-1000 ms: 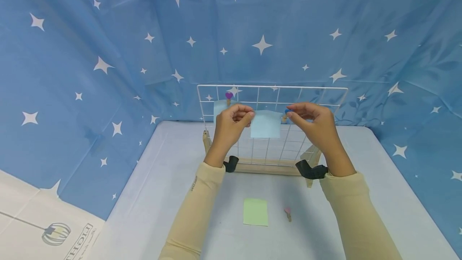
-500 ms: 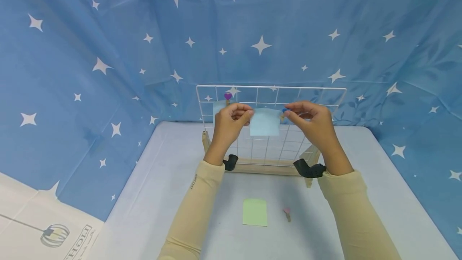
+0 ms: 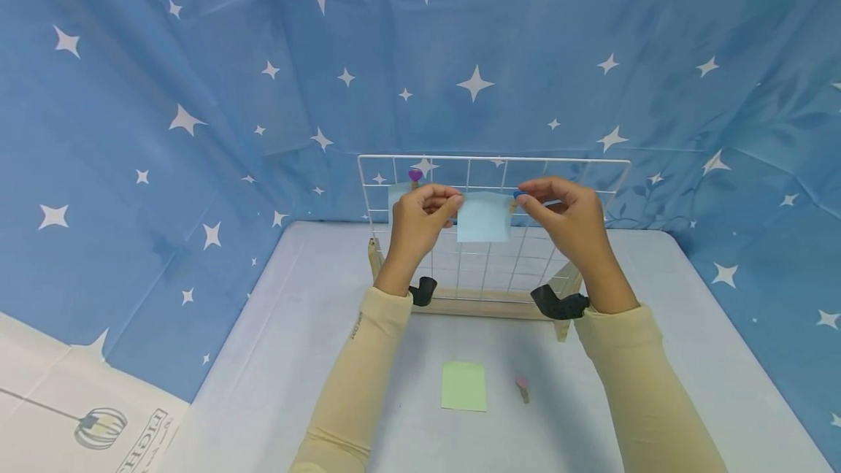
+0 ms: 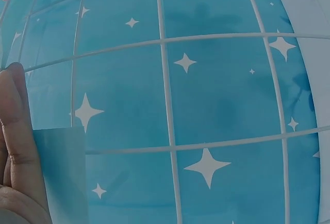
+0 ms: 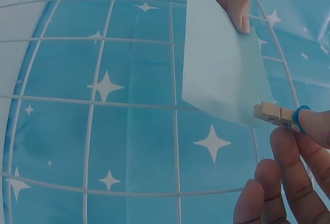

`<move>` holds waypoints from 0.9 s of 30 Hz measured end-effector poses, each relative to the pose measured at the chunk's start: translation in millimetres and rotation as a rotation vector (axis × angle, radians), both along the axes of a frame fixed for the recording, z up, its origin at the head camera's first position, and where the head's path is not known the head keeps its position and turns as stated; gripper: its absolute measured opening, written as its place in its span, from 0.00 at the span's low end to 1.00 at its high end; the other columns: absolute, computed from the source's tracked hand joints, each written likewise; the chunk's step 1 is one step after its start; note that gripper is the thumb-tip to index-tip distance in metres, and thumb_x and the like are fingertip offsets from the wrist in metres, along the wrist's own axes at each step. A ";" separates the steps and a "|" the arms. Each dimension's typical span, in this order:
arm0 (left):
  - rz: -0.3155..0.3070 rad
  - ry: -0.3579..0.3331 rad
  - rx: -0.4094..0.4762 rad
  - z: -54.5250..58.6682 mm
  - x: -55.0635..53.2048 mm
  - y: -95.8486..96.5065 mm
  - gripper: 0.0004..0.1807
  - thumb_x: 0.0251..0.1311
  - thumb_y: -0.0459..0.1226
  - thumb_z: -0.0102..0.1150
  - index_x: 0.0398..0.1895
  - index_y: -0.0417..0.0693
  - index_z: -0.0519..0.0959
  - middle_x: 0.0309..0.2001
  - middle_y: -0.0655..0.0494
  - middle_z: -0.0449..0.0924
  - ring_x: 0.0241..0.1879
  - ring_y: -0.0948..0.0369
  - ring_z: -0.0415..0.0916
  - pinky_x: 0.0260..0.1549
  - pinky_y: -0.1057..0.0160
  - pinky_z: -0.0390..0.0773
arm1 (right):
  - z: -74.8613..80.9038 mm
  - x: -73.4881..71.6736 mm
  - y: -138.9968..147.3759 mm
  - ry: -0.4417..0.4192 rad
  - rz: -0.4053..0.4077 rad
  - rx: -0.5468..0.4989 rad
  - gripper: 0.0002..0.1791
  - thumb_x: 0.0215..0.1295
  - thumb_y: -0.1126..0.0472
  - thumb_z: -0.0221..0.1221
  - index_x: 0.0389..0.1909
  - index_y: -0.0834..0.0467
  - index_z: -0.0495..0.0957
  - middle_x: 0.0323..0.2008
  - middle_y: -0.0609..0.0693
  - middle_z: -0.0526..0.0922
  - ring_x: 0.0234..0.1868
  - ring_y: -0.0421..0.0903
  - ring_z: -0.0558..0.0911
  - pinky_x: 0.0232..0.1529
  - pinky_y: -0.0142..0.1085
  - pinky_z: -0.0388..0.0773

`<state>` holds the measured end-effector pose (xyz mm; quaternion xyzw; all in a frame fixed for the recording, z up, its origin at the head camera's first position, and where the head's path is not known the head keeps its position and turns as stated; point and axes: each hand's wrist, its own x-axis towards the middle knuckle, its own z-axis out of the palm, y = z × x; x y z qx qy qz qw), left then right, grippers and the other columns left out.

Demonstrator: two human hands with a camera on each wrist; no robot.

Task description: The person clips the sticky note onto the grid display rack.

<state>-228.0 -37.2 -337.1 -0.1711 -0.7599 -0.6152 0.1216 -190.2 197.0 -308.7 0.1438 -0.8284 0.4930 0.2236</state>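
Note:
A light-blue paper note [image 3: 484, 219] hangs upright in front of a white wire grid [image 3: 558, 160]. My left hand [image 3: 419, 223] pinches its upper left corner between thumb and fingers. With thumb and index finger, my right hand [image 3: 573, 216] grips a small wooden clothespin [image 5: 270, 113] by its blue-topped end. The clothespin's tip is at the note's upper right corner; whether it bites the paper I cannot tell. Another light-blue note [image 3: 397, 194] is on the grid at the left under a purple heart clothespin [image 3: 415, 175], partly hidden by my left hand.
A green paper note [image 3: 463, 387] and a pink-topped clothespin [image 3: 523, 389] lie on the white table [image 3: 315, 356] in front of the grid. The grid stands on a wooden base [image 3: 486, 306]. Behind it hangs a blue star-patterned cloth [image 3: 368, 35].
Both hands have risen slightly with the note and clothespin. My right hand has shifted a little to the left. Both grips are kept.

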 end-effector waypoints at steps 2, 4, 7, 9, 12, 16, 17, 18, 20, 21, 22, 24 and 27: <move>0.003 -0.004 -0.001 0.4 -0.6 0.4 0.11 0.75 0.41 0.69 0.48 0.41 0.89 0.39 0.49 0.91 0.35 0.57 0.87 0.39 0.63 0.90 | 1.0 -0.1 -0.2 0.006 0.004 -0.009 0.11 0.74 0.65 0.68 0.52 0.67 0.88 0.47 0.62 0.88 0.44 0.30 0.81 0.46 0.21 0.78; 0.006 -0.007 -0.002 0.8 -1.2 0.7 0.11 0.75 0.41 0.69 0.48 0.41 0.89 0.39 0.49 0.91 0.35 0.57 0.87 0.39 0.63 0.90 | 1.8 -0.3 -0.5 0.010 0.006 -0.015 0.11 0.74 0.66 0.68 0.52 0.67 0.88 0.48 0.61 0.88 0.44 0.31 0.81 0.46 0.20 0.78; 0.009 -0.013 -0.002 1.3 -1.8 1.2 0.11 0.75 0.40 0.69 0.48 0.42 0.89 0.39 0.49 0.91 0.35 0.57 0.87 0.38 0.63 0.90 | 3.2 -0.3 -0.9 0.009 -0.002 -0.013 0.11 0.75 0.65 0.68 0.52 0.67 0.88 0.49 0.61 0.88 0.44 0.30 0.80 0.45 0.20 0.78; 0.009 -0.016 0.005 1.2 -2.3 1.7 0.10 0.75 0.40 0.69 0.48 0.41 0.89 0.39 0.49 0.91 0.35 0.57 0.87 0.38 0.63 0.90 | 4.3 -0.1 -1.4 0.006 -0.007 -0.007 0.11 0.75 0.65 0.68 0.52 0.67 0.88 0.49 0.61 0.88 0.44 0.30 0.80 0.45 0.20 0.78; 0.016 -0.012 0.011 0.6 -2.9 2.9 0.10 0.74 0.40 0.70 0.47 0.41 0.89 0.38 0.49 0.91 0.35 0.57 0.87 0.38 0.63 0.90 | 5.7 -0.2 -2.2 0.007 -0.015 0.008 0.11 0.75 0.64 0.68 0.52 0.66 0.88 0.48 0.62 0.89 0.44 0.30 0.80 0.44 0.20 0.78; 0.033 0.001 0.009 -0.4 -4.1 5.1 0.11 0.73 0.40 0.71 0.46 0.41 0.90 0.37 0.49 0.91 0.34 0.57 0.87 0.37 0.63 0.90 | 6.3 -1.8 -3.0 0.024 -0.027 0.021 0.11 0.75 0.64 0.68 0.51 0.66 0.89 0.47 0.62 0.89 0.42 0.28 0.80 0.42 0.19 0.77; 0.035 0.002 0.009 -0.6 -4.4 5.7 0.11 0.73 0.40 0.71 0.46 0.41 0.90 0.37 0.49 0.91 0.34 0.57 0.88 0.36 0.63 0.90 | 6.3 -2.3 -3.1 0.029 -0.031 0.024 0.11 0.75 0.64 0.68 0.51 0.66 0.89 0.47 0.62 0.89 0.42 0.28 0.79 0.42 0.19 0.77; 0.035 0.002 0.010 -0.8 -4.6 6.3 0.11 0.73 0.40 0.71 0.46 0.41 0.90 0.37 0.49 0.91 0.34 0.57 0.88 0.36 0.63 0.90 | 6.7 -2.6 -3.4 0.035 -0.034 0.026 0.11 0.75 0.64 0.68 0.51 0.67 0.89 0.47 0.62 0.89 0.42 0.28 0.79 0.41 0.19 0.77; 0.037 0.000 0.015 -1.2 -4.8 7.1 0.11 0.73 0.40 0.71 0.46 0.41 0.90 0.38 0.49 0.91 0.35 0.57 0.88 0.36 0.63 0.90 | 7.5 -3.0 -4.3 0.043 -0.038 0.032 0.11 0.75 0.64 0.68 0.50 0.67 0.89 0.47 0.63 0.89 0.42 0.28 0.79 0.41 0.19 0.77; 0.038 -0.002 0.019 -1.3 -4.8 7.4 0.11 0.73 0.40 0.71 0.47 0.41 0.90 0.38 0.49 0.91 0.35 0.57 0.88 0.36 0.63 0.90 | 7.9 -3.3 -4.8 0.044 -0.039 0.035 0.11 0.75 0.64 0.68 0.50 0.67 0.89 0.47 0.63 0.89 0.42 0.28 0.79 0.41 0.19 0.77; 0.039 -0.005 0.024 -1.2 -4.8 7.6 0.11 0.73 0.40 0.71 0.47 0.41 0.90 0.38 0.49 0.91 0.35 0.57 0.88 0.36 0.63 0.90 | 8.7 -3.4 -5.4 0.044 -0.039 0.037 0.11 0.75 0.64 0.68 0.50 0.67 0.89 0.47 0.63 0.89 0.42 0.28 0.79 0.41 0.19 0.77; 0.042 -0.006 0.031 -1.2 -4.8 8.0 0.11 0.73 0.40 0.71 0.47 0.41 0.90 0.39 0.49 0.91 0.35 0.57 0.88 0.36 0.63 0.90 | 9.9 -3.8 -6.6 0.043 -0.041 0.043 0.11 0.75 0.64 0.68 0.50 0.67 0.89 0.47 0.62 0.89 0.41 0.29 0.79 0.40 0.20 0.77; 0.045 -0.005 0.036 -1.4 -5.4 8.8 0.11 0.73 0.40 0.71 0.47 0.41 0.90 0.39 0.49 0.91 0.35 0.58 0.88 0.35 0.63 0.90 | 10.1 -5.6 -7.3 0.044 -0.042 0.049 0.10 0.75 0.64 0.67 0.50 0.67 0.89 0.47 0.62 0.89 0.39 0.30 0.79 0.38 0.20 0.77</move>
